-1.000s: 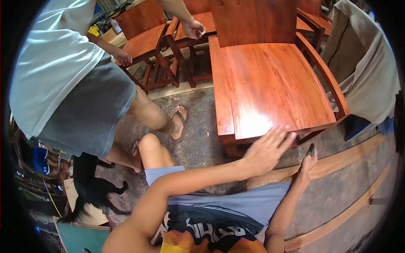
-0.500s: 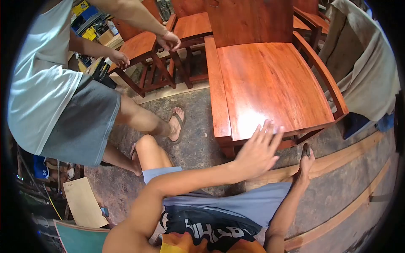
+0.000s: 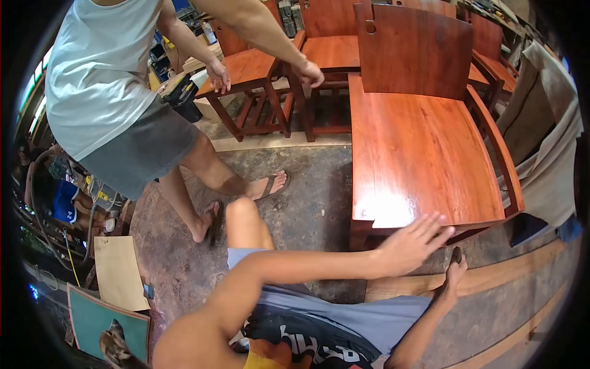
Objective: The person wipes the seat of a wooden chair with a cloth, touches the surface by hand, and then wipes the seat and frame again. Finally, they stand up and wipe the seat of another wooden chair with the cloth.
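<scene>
A reddish-brown varnished wooden armchair [image 3: 424, 154] stands before me, its seat shining at the front left corner. My left hand [image 3: 409, 247] reaches across from the left, fingers stretched and slightly spread, fingertips overlapping the seat's front edge and nothing held. Lower right, my right hand [image 3: 453, 270] is small in view beyond my shorts. Its fingers look closed around a small dark object [image 3: 456, 254], whose kind I cannot tell.
At left a person [image 3: 110, 98] in a pale sleeveless top leans toward similar chairs [image 3: 246, 71]. Wooden planks [image 3: 491, 264] lie on the floor at right, near a draped cloth [image 3: 547, 147]. Cardboard [image 3: 120, 270], a green board [image 3: 98, 317] and a dark animal [image 3: 114, 344] are lower left.
The view has shifted, so the chair and person appear farther right. My left hand has slid right along the seat's front edge. The dark animal has come into view.
</scene>
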